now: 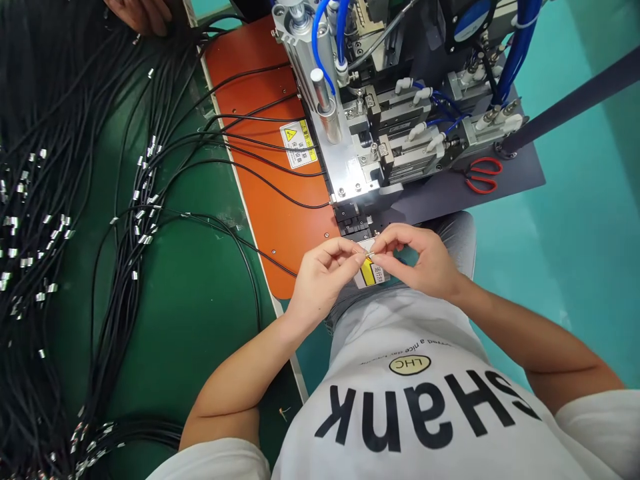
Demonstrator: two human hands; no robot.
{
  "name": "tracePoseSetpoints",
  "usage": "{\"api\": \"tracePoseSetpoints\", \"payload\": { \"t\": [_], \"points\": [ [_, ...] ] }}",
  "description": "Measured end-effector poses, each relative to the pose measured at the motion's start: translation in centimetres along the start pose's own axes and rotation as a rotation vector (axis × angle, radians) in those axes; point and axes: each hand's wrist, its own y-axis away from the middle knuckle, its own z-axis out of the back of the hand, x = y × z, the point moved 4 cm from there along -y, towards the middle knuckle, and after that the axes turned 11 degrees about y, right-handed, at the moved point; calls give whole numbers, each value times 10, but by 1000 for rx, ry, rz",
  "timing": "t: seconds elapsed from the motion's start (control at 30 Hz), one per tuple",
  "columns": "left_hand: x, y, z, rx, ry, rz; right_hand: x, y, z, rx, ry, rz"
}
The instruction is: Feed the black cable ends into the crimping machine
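Observation:
My left hand [327, 277] is closed in a pinch on the end of a black cable [273, 261], which runs in from the green table across the orange plate. My right hand [417, 260] meets it with thumb and forefinger pinched at the cable's small pale tip [369, 254]. The fingertips hide most of that end. Just beneath both hands is a label with a yellow arrow [368, 273], partly covered. Ahead of them stands a metal machine [350, 170], and several black cables lead over the orange plate [260, 220] into its left side.
Bundles of black cables [135, 267] with shiny metal ends lie over the green table [195, 280]. Red-handled scissors [483, 175] rest on the grey base right of the machine. Another person's hand [143, 15] is at the top left. Blue air tubes [520, 50] rise from the machine.

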Motion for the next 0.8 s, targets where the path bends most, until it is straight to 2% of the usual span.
{"api": "tracePoseSetpoints", "payload": {
  "t": [0.5,0.8],
  "points": [
    [0,2,-1,-20,-5,-25,0,0,-8,-64,-67,-59],
    [2,4,-2,-54,-10,-87,-2,9,-20,-158,-159,-236]
  ]
}}
